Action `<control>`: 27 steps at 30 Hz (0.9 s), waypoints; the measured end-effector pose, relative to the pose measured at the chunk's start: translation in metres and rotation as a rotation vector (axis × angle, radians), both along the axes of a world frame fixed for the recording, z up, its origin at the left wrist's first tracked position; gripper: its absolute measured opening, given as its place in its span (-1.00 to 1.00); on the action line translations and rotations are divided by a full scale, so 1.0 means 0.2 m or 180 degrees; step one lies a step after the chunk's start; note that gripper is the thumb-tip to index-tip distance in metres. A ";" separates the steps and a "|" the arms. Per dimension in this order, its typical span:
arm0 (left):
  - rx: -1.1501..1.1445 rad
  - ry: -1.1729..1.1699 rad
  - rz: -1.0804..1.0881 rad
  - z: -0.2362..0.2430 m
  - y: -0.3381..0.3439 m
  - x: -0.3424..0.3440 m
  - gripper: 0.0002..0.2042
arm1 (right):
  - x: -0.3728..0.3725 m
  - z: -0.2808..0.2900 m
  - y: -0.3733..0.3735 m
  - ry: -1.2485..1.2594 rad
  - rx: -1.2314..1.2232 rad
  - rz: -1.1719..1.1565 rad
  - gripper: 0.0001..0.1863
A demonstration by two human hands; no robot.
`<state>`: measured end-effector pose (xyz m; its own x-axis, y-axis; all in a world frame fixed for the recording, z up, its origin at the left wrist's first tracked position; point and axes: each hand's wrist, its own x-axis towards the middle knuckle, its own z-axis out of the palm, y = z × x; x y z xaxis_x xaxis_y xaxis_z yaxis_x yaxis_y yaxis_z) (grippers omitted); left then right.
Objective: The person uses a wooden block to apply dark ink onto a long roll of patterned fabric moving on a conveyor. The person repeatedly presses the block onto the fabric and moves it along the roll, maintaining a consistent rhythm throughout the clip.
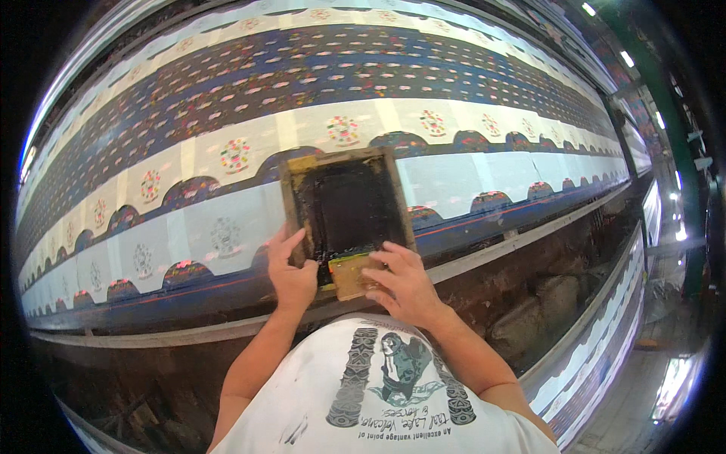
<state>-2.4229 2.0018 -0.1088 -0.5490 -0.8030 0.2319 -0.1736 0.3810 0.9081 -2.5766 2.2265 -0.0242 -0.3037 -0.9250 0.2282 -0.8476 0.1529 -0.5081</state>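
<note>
A wooden screen-printing frame (pixel 290 198) with a dark, ink-smeared mesh rests on the printed cloth in front of me. My left hand (pixel 293 272) grips the lower part of its left rail, fingers on the outer edge and thumb bent inward. At the frame's near end, my right hand (pixel 404 284) holds a squeegee (pixel 349 277), a flat wood-coloured block with a yellowish-green upper edge. Its lower edge on the mesh cannot be made out. Under the frame, the cloth's pale scalloped band (pixel 257 198) is hidden.
Long patterned cloth (pixel 302 72) covers the sloping table, with dark striped rows and pale bands bearing small floral motifs. A table rail (pixel 499 248) runs along the near edge, above a brown recess (pixel 544 295). Another cloth-covered table (pixel 597 340) stands at the right, beside a walkway floor (pixel 658 393).
</note>
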 end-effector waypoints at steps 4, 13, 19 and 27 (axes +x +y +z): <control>0.0119 0.0227 0.0053 0.02 0.04 -0.05 -0.48 | -0.10 -0.10 0.16 -0.0443 -0.0499 -0.0911 -0.56; 0.0160 0.0843 0.0016 0.00 0.49 -0.53 -0.57 | -0.57 -0.18 0.63 -0.1001 -0.0781 -0.1237 -0.58; 0.0323 0.0684 0.0162 -0.06 0.78 -0.90 -0.60 | -0.88 -0.20 0.91 -0.0408 -0.0768 -0.1137 -0.59; 0.0429 0.0533 0.0195 -0.07 0.92 -1.08 -0.60 | -1.05 -0.10 0.98 -0.0102 -0.0490 0.0036 -0.58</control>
